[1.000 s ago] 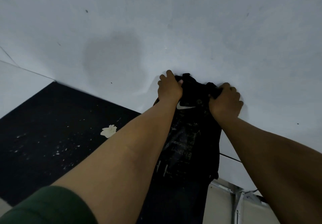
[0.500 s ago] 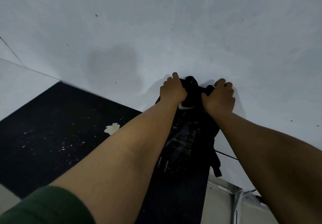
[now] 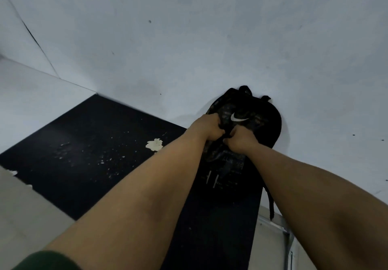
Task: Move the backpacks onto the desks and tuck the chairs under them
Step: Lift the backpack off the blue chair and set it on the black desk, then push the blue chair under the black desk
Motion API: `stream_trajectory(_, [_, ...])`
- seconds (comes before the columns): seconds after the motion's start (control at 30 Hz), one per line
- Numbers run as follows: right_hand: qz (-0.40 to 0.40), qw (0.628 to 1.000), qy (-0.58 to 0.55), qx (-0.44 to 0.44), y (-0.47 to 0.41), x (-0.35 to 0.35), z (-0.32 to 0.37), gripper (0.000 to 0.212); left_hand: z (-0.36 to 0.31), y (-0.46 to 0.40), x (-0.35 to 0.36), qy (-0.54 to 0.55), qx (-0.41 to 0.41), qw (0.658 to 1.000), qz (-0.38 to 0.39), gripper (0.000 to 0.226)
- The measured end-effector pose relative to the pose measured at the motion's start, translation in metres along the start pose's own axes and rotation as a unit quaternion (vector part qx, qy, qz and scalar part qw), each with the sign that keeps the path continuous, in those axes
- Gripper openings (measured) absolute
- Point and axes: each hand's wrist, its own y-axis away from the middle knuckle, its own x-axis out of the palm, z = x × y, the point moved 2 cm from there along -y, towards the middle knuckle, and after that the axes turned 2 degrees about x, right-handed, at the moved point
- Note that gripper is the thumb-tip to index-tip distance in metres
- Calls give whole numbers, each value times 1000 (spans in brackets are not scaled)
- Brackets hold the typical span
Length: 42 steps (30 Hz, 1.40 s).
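A black backpack (image 3: 255, 120) with a white swoosh logo stands upright on a dark desk top (image 3: 88, 152), its back leaning against a pale wall (image 3: 189, 38). My left hand (image 3: 207, 129) and my right hand (image 3: 239, 141) are side by side on the bag's front, both with fingers clenched in the fabric just below the logo. The bag's top handle and upper part show above my hands. A strap hangs down at its right side. No chair is in view.
A pale scrap or chipped patch (image 3: 155, 144) and small white flecks mark the desk top left of the bag. A light surface (image 3: 27, 206) lies at the lower left. A metal frame (image 3: 283, 232) shows at the lower right.
Both hands slid down from the top of the backpack to its front and now meet below the logo. The bag's top and handle have come into view against the wall.
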Motion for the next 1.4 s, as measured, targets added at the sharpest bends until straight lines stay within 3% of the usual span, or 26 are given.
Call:
stream_trajectory(0.23, [168, 983, 59, 32, 60, 84, 18, 28, 69, 86, 33, -16, -73, 995, 66, 48])
stream_trajectory(0.37, [209, 974, 75, 41, 98, 131, 28, 35, 110, 136, 65, -32, -112, 986, 121, 41])
stream_trajectory(0.67, [277, 955, 98, 45, 181, 227, 19, 28, 176, 243, 141, -38, -193, 962, 191, 40])
stream_trajectory(0.97, [330, 931, 155, 11, 276, 280, -22, 33, 180, 359, 212, 39, -263, 947, 179, 46])
stream_trajectory(1.1, [349, 919, 182, 17, 317, 294, -35, 45, 173, 408, 230, 56, -289, 936, 194, 54])
stream_trajectory(1.23, [358, 902, 241, -25, 357, 307, -23, 52, 173, 453, 237, 81, -308, 931, 179, 53])
stream_trajectory(1.4, [353, 901, 239, -76, 388, 327, 10, 46, 195, 498, 231, 88, -341, 924, 149, 53])
